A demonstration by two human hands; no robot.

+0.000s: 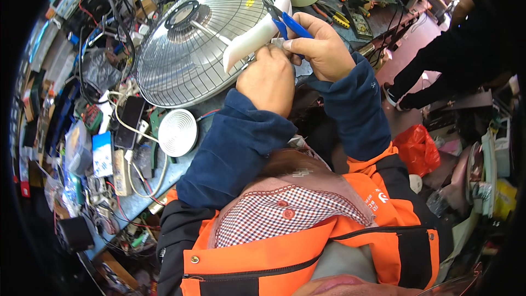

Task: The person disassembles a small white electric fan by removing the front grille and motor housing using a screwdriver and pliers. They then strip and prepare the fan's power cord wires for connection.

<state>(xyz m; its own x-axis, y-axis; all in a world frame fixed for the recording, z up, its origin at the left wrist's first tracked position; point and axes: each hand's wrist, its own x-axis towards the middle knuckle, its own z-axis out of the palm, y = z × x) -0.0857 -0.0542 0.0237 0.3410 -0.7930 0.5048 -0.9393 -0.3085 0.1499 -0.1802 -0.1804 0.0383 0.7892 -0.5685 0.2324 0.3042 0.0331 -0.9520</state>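
Note:
A round electric dish heater (197, 45) leans at the bench's edge, with a shiny reflector behind a wire grille and a white curved housing rim (254, 43). My right hand (324, 49) grips blue-handled pliers (296, 26), whose dark jaws point up and away over the rim. The exact jaw type is unclear. Close beside it, my left hand (269, 78) is curled against the rim's near side, fingertips hidden. A small pale piece (278, 42) shows between the two hands; which fingers touch it is not visible.
Left of the heater sit a round white ribbed disc (178, 132) with wires, a dark phone (130, 122), a power strip (121, 172) and tangled cables. Hand tools (335, 16) lie beyond my right hand. A red plastic bag (417, 151) is at right; another person's legs (427, 70) stand nearby.

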